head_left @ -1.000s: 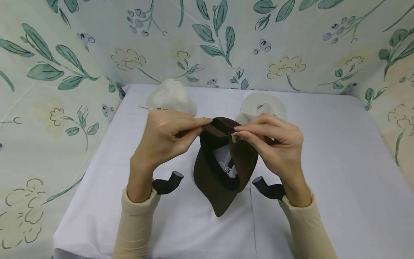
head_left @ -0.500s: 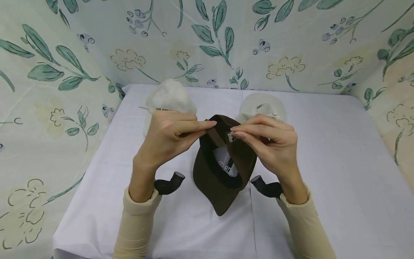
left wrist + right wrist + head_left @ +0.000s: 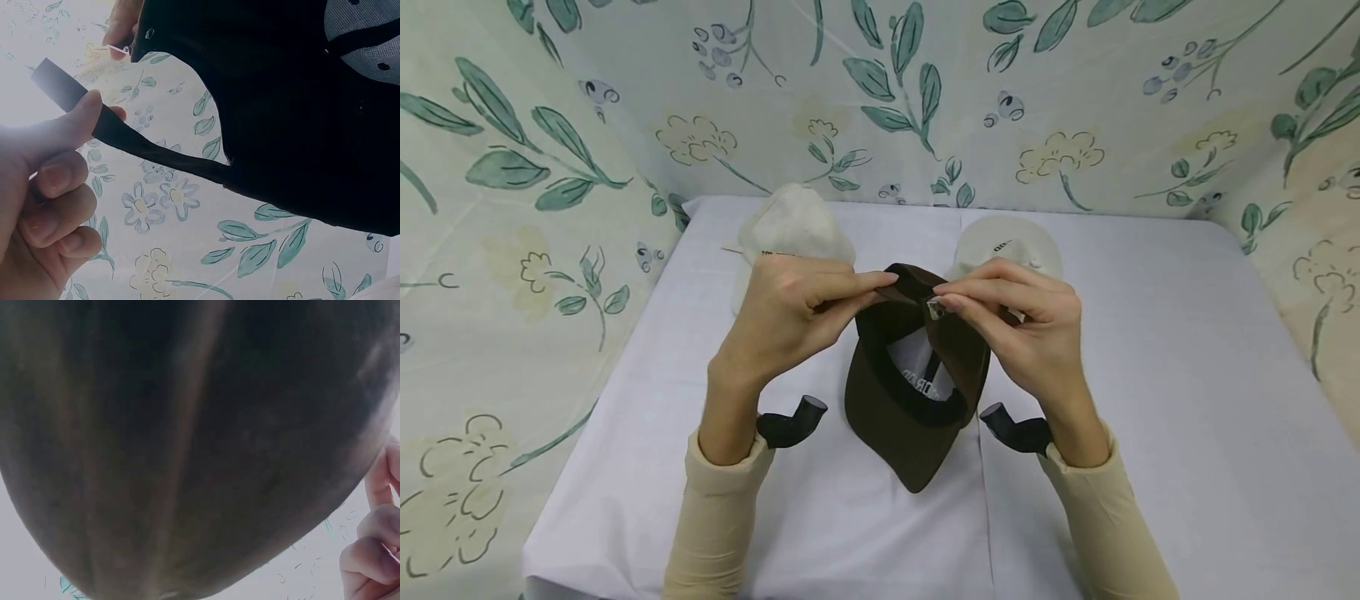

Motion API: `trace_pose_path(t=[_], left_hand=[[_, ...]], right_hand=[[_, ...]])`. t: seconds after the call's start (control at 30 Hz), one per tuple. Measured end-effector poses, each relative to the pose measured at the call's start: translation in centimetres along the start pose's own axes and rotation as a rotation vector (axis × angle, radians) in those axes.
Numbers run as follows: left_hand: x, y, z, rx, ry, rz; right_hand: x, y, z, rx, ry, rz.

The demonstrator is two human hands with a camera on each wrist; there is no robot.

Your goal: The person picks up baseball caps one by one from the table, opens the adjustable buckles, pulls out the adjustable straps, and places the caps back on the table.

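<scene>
A dark brown baseball cap point(image 3: 880, 425) hangs between my hands, brim down toward me and its inside facing up. My left hand point(image 3: 793, 312) pinches the cap's back strap point(image 3: 156, 153) between thumb and forefinger; the strap's free end sticks out past the thumb in the left wrist view. With thumb and forefinger, my right hand point(image 3: 1026, 312) pinches the opposite back edge at a small metal buckle point(image 3: 936, 308). Strap tip and buckle are apart in the left wrist view. The cap's crown fills most of the right wrist view, with curled right fingers point(image 3: 372, 559) at its edge.
Two off-white caps lie at the back of the white-covered table point(image 3: 1187, 400): a left cap point(image 3: 797, 221) with dark lettering and a right cap point(image 3: 1007, 242), partly behind my hands. Floral cloth point(image 3: 880, 100) hangs behind and beside the table.
My right hand has moved a little left and up with the buckle, closer to the left hand. The cap's brim has risen slightly. Both grips stay the same.
</scene>
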State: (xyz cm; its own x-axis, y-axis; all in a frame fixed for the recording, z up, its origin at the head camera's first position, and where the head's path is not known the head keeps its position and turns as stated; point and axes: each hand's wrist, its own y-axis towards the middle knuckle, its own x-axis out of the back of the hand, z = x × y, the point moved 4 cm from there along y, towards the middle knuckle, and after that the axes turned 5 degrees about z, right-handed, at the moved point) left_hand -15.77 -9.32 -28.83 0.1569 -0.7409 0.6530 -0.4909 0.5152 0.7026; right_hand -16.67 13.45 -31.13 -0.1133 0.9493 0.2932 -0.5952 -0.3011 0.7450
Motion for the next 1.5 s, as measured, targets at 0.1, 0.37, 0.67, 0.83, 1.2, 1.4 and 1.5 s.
trace_pose_path(t=[0.1, 0.37, 0.67, 0.83, 1.2, 1.4, 1.5], left_hand=[[0.0, -0.1, 0.1, 0.007, -0.013, 0.007], [0.3, -0.2, 0.4, 0.051, -0.022, -0.004], [1.2, -0.2, 0.8, 0.089, -0.010, -0.107], [1.4, -0.1, 0.8, 0.079, -0.023, -0.118], [1.7, -0.3, 0.7, 0.037, 0.025, -0.141], [1.7, -0.3, 0.3, 0.021, 0.010, -0.174], [1.7, -0.1, 0.2, 0.018, 0.004, -0.161]], right_hand=[[-0.2, 0.0, -0.1, -0.011, -0.005, 0.020], [-0.3, 0.2, -0.6, -0.013, 0.003, 0.045], [0.3, -0.1, -1.8, -0.119, -0.052, 0.033], [0.1, -0.3, -2.9, -0.230, -0.053, 0.109], [-2.4, -1.4, -6.7, -0.473, -0.384, 0.565], [-6.3, -2.4, -2.9, -0.397, -0.375, 0.675], [-8.2, -2.6, 0.3, -0.281, -0.339, 0.593]])
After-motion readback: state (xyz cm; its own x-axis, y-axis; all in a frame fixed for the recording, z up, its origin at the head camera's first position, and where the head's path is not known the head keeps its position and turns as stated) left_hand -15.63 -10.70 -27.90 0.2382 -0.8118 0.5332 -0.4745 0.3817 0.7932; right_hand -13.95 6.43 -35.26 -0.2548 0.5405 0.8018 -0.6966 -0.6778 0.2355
